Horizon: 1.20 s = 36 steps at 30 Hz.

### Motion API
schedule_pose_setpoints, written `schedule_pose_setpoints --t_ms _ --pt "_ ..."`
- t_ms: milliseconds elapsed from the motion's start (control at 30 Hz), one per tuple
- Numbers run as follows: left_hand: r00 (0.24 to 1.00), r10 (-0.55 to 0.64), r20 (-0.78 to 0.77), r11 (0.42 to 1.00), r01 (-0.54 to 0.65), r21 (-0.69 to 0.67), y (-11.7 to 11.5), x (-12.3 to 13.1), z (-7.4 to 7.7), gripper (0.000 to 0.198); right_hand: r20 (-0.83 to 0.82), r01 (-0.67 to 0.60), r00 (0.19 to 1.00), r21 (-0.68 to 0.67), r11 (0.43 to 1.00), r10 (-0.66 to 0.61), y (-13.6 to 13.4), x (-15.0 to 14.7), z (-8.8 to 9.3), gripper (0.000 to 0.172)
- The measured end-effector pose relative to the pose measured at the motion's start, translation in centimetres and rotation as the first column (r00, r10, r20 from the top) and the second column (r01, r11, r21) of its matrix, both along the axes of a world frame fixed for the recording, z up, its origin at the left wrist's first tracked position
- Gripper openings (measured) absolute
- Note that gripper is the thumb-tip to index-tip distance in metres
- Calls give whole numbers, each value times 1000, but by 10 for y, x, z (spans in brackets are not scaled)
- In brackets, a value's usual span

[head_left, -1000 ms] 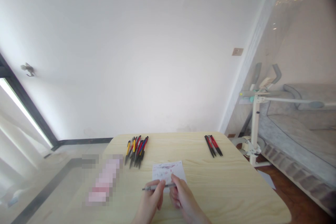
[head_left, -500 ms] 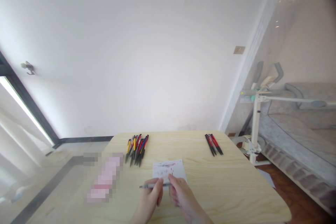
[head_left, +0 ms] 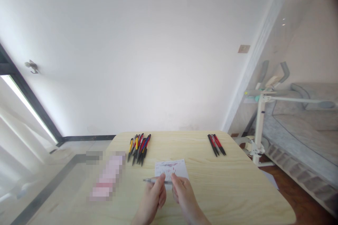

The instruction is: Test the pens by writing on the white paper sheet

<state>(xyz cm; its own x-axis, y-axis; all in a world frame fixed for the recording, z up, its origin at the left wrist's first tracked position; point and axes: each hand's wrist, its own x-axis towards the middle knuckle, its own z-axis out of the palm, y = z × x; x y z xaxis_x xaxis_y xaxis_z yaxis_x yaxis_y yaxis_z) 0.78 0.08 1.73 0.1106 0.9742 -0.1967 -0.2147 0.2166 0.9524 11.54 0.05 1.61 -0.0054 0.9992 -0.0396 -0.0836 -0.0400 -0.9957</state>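
Between my two hands a grey pen (head_left: pixel 168 182) lies level, just above the near part of a scribbled white paper (head_left: pixel 182 167). My left hand (head_left: pixel 155 192) is closed around its middle, with one end sticking out to the left. At the other end, my right hand (head_left: pixel 182 190) pinches the pen between thumb and fingers. Both thumbs rest on top. Beyond the paper to the left is a loose pile of pens (head_left: pixel 138 149) with yellow, red, blue and black barrels. A small row of red, black and grey pens (head_left: pixel 217 145) lies at the far right.
The light wooden table (head_left: pixel 237 190) reaches toward a white wall. At its left edge is a pink, blurred-out item (head_left: pixel 108 177). Off to the right stand a white exercise machine (head_left: pixel 260 126) and a grey sofa (head_left: pixel 311 119).
My hands keep hold of the pen, and the right hand has shifted slightly along it. The whole view has moved a little.
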Motion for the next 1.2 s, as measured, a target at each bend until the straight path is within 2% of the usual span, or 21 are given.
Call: schedule_pose_setpoints --t_ms 167,267,367,500,633,700,800,867,933,1033,1133,1200 --pt "968 -54 246 978 101 -183 0 -2 1 59 231 -11 972 247 969 -48 -2 6 3 45" --pt "936 -98 339 943 196 -268 -1 -6 0 60 391 -98 918 393 914 -70 -3 13 3 40" --pt "920 -96 380 937 212 -277 -1 -8 -1 58 477 -187 877 438 880 -51 -2 18 2 38" --pt "945 -52 322 974 119 -194 -1 -5 2 55 423 -184 906 328 927 30 0 18 -1 39" --pt "987 -26 156 998 34 -49 -1 -4 3 50 305 -184 947 245 952 105 3 20 -2 45" --pt "1000 -22 22 999 21 40 0 -6 2 50 226 -122 971 198 973 76 5 21 -4 49" --pt "988 -6 -152 992 26 127 1 -7 -1 49 78 -34 996 26 999 32 9 25 -7 51" --pt "974 4 -227 984 36 173 1 -7 -2 47 -20 -68 998 -85 994 67 10 27 -8 50" --pt "955 15 -296 969 59 241 0 -8 -2 46 -132 -153 982 -159 975 133 10 29 -8 50" --pt "915 -1 -404 932 147 330 -3 -10 0 43 -311 -269 931 -239 933 189 9 32 -4 49" --pt "865 -16 -502 903 227 364 -5 -13 6 37 -361 -298 915 -299 907 181 8 34 1 48" --pt "823 24 -568 866 266 423 -7 -14 11 33 -372 -307 913 -352 884 168 9 34 4 49"
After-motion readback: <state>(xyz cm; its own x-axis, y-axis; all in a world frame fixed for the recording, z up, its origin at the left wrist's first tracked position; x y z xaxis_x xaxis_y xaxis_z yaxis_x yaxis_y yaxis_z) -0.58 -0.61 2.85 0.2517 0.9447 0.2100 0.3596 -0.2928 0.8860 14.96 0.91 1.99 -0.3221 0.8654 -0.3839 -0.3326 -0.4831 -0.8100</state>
